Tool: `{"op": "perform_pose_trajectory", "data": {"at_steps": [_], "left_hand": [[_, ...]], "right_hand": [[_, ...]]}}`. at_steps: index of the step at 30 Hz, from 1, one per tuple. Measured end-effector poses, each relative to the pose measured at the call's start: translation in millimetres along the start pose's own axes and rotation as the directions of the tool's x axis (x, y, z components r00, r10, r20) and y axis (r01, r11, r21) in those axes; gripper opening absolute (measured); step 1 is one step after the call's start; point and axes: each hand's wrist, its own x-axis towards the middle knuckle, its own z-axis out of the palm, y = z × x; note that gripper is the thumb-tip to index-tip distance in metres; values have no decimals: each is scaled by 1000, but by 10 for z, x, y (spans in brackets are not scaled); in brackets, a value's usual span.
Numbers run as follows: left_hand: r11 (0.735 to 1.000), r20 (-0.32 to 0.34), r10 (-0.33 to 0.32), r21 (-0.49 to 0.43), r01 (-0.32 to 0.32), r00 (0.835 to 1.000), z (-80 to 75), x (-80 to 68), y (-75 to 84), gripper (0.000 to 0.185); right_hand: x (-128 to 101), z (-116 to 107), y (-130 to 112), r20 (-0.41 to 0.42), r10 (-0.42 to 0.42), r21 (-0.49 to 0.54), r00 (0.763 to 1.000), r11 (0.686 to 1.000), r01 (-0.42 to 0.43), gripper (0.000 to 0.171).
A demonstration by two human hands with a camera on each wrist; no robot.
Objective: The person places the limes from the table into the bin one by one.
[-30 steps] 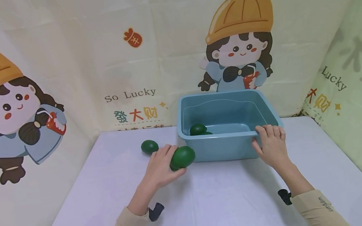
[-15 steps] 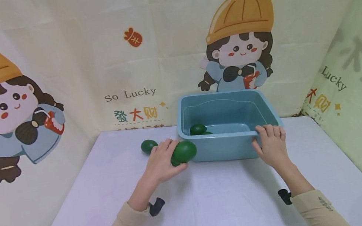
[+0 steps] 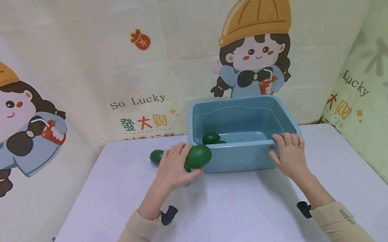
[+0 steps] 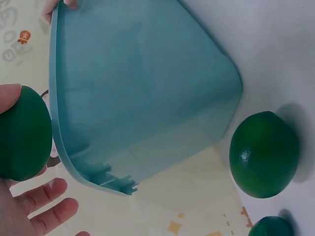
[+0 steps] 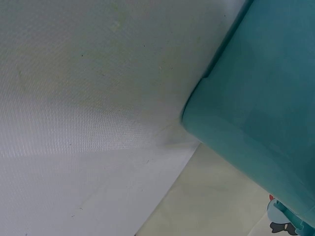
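At the far left, a printed figure [image 3: 15,129] in an orange hat appeared on the pale backdrop [image 3: 81,50]. To its right, the outer loose fruit [image 3: 156,157], green and ovoid, lay on the white table [image 3: 233,212], partly behind the left hand. The left hand [image 3: 173,168] was raised above the table, its cuff beige, with a black wrist unit [image 3: 169,215] at the inner side. Its thumb and foremost fingers gripped the held fruit [image 3: 199,156], also green and ovoid; the remaining fingers were spread, as the left wrist view showed. The held fruit was positioned at the left front corner of the tub; contact with the rim could not be determined. Below the hand, the inner loose fruit [image 4: 265,155] rested on the table, near the tub.

The blue tub [image 3: 239,157] stood upright on the table. Inside, at its left end, were a dark green fruit [image 3: 211,137] and, beside it, another green fruit [image 3: 222,142], mostly hidden by the front wall. At the right front corner, the right hand [image 3: 292,153] gripped the rim, fingers hooked over the edge, thumb against the outer front wall.
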Motion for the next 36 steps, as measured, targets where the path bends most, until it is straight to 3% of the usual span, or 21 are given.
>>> {"op": "perform_pose_trajectory", "data": {"at_steps": [36], "left_hand": [[1000, -30, 4, -11, -4, 1000, -57, 382, 180, 70]], "right_hand": [[-24, 4, 15, 11, 5, 2, 1000, 1000, -5, 39]]}}
